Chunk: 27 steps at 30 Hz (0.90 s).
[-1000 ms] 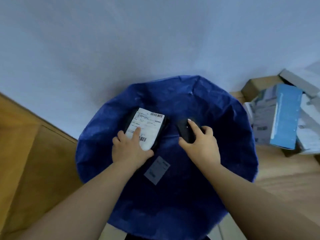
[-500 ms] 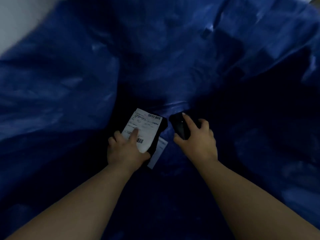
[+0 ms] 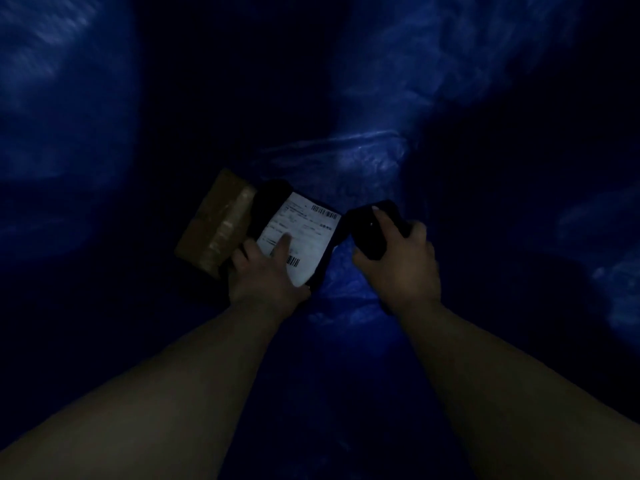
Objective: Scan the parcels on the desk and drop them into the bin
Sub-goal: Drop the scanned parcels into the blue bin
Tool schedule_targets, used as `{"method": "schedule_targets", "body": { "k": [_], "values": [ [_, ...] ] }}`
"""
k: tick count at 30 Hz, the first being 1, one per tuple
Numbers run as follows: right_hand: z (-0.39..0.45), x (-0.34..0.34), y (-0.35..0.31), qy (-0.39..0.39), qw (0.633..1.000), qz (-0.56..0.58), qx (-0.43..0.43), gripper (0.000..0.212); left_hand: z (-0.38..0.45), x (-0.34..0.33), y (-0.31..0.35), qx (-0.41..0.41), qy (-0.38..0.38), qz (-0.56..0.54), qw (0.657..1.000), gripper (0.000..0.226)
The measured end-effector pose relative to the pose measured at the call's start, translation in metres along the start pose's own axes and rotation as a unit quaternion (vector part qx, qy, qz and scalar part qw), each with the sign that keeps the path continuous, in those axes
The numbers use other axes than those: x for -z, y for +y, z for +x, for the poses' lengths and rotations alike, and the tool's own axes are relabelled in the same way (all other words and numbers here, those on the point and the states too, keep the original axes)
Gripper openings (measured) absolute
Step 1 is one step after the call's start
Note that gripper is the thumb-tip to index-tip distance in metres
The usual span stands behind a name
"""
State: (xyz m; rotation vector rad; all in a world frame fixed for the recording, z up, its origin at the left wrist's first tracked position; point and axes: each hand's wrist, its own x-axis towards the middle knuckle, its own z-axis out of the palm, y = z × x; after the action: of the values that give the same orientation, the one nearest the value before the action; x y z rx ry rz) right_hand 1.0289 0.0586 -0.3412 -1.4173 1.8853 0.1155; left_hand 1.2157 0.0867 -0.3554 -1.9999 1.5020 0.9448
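The blue bin liner (image 3: pixel 374 157) fills nearly everything here, its crinkled plastic walls rising on all sides and catching dull patches of light, with deep shadow between the folds. It is dim down in there, and the bottom is too dark to make out.

Both bare forearms reach down into it from the near side. Against the left wall lies a brown cardboard box (image 3: pixel 216 223), taped along one edge, tilted with a corner pointing toward the arms. Just to its right, and partly overlapping it from where I stand, is the black parcel (image 3: pixel 266 206), held low inside the bin with its white shipping label (image 3: pixel 303 237) facing up; barcodes show at the label's top right and lower edge.

The left hand (image 3: pixel 263 271) holds that parcel by its near end, thumb pressed flat on the label and the other fingers tucked underneath, out of sight. The right hand (image 3: pixel 401 261) is a short way to the right, not touching the parcel, its fingers wrapped round a black handheld scanner (image 3: pixel 372 233) with the forefinger laid along the top. The scanner's front end sits just beside the label's right edge, whether it touches I cannot tell
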Motion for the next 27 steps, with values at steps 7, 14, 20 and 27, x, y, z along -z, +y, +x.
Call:
{"method": "schedule_targets", "body": {
  "k": [7,14,20,27],
  "values": [
    [-0.006,0.008,-0.004,-0.004,1.0,0.012,0.008,0.075,-0.004,0.008,-0.004,0.025,-0.023,-0.001,0.999,0.101],
    [-0.052,0.075,-0.046,0.038,0.998,0.006,0.056,0.073,-0.063,0.079,-0.001,-0.007,0.082,0.001,0.997,0.085],
    [-0.117,0.154,-0.079,0.083,0.991,0.007,0.102,0.07,-0.15,0.153,0.003,-0.026,0.192,0.029,0.981,0.079],
    [-0.207,0.243,-0.11,0.178,0.969,0.031,0.167,0.071,-0.265,0.23,0.011,-0.067,0.326,0.059,0.941,0.075]
  ]
}}
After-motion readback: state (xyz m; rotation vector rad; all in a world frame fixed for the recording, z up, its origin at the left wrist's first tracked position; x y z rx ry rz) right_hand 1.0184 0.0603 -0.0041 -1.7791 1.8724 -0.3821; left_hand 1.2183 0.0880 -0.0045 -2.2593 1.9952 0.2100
